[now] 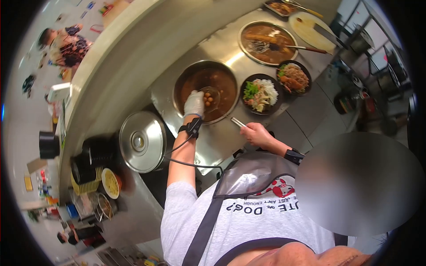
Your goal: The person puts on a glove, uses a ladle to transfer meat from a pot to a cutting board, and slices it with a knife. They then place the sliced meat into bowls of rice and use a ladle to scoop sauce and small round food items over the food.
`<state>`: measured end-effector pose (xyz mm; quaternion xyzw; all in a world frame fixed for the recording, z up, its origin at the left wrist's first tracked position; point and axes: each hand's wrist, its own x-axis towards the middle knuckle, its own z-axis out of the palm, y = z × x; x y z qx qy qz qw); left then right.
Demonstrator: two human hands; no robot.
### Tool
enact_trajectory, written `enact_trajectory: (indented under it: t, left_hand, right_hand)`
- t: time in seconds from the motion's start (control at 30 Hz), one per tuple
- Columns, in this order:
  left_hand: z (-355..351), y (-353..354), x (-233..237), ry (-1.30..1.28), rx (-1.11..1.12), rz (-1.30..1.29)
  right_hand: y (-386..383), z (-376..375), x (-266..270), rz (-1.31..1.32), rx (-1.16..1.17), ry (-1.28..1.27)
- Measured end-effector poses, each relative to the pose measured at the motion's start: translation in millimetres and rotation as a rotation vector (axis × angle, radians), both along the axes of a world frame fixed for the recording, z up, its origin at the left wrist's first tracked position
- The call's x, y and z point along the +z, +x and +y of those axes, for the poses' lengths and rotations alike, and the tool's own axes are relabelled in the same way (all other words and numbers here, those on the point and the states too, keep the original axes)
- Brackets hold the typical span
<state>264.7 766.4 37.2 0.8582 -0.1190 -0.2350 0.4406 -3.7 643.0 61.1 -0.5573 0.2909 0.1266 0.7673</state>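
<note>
Gloved left hand (194, 104) gripped small bowl (213, 98) of balls over broth pot (226, 86); right hand (256, 134) closed round metal handle (238, 122).

Tray (280, 7) cut by top edge, utensil (238, 122) end hidden in right hand (256, 134)

Single head-worn view, wide-angle.
Camera looks forward and steeply down past the wearer's apron (248, 177) onto the steel counter (306, 111) at close range; left hand (194, 104) near centre.
</note>
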Motion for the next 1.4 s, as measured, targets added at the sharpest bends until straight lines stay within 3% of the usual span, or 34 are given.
enact_trajectory:
  t: [0.1,0.17,0.2,0.27,0.3,0.33,0.4,0.53,0.6,0.67,0.77,0.9,1.03,1.13,1.2,1.4]
  left_hand:
    - [9.8,6.5,-14.5,-0.044,-0.126,-0.066]
    - [16.8,25.8,-39.4,0.245,-0.333,-0.396]
    - [14.8,25.2,-34.3,0.244,-0.341,-0.397]
    - [12.8,25.2,-23.4,0.457,-0.413,-0.851]
    - [3.9,28.2,-16.8,0.261,-0.177,-0.481]
    - [-1.4,28.5,-10.4,0.263,-0.180,-0.485]
    - [-18.8,19.4,13.7,0.106,-0.369,-0.894]
    - [-79.9,-23.8,58.5,-0.294,-0.580,-0.636]
    - [-108.4,-43.6,74.5,-0.214,-0.713,-0.645]
    - [-137.5,-50.4,59.3,-0.330,-0.843,-0.610]
    - [-166.5,-53.6,36.1,-0.148,-0.981,-0.681]
    - [-171.4,-54.6,20.9,-0.125,-1.007,-0.732]
    - [-154.2,-53.3,37.5,-0.217,-0.893,-0.753]
    - [-120.9,-27.9,55.6,-0.365,-0.641,-0.802]
    - [-90.5,-4.0,67.7,-0.301,-0.548,-0.842]
    - [-10.8,39.5,62.5,-0.114,-0.254,-0.442]
  right_hand:
    - [-1.9,-4.1,1.7,0.018,-0.027,0.011]
    - [-3.3,-7.3,-4.0,0.040,-0.016,0.032]
    - [-3.8,-7.2,-5.0,0.039,-0.023,0.032]
    - [-2.8,-5.4,-6.4,0.057,0.002,-0.023]
    - [-1.9,-5.4,-6.6,0.055,-0.001,-0.021]
    - [-0.9,-5.2,-6.7,0.056,-0.006,-0.021]
    - [1.0,-6.5,-9.0,0.054,-0.015,-0.020]
    - [3.4,-9.8,-22.1,0.061,0.010,-0.029]
    - [4.7,-11.0,-21.6,0.056,0.021,-0.044]
    - [5.0,-13.2,-17.8,0.052,0.030,-0.096]
    - [4.0,-16.6,-21.5,0.026,0.042,-0.099]
    - [1.9,-19.2,-26.6,-0.006,0.041,-0.098]
    - [-0.3,-21.4,-29.3,0.006,0.020,-0.076]
    - [-0.3,-22.7,-30.6,0.002,0.043,-0.061]
    - [-1.5,-23.9,-25.0,0.039,0.027,-0.008]
    - [-4.2,-19.5,-16.3,0.020,0.067,0.025]
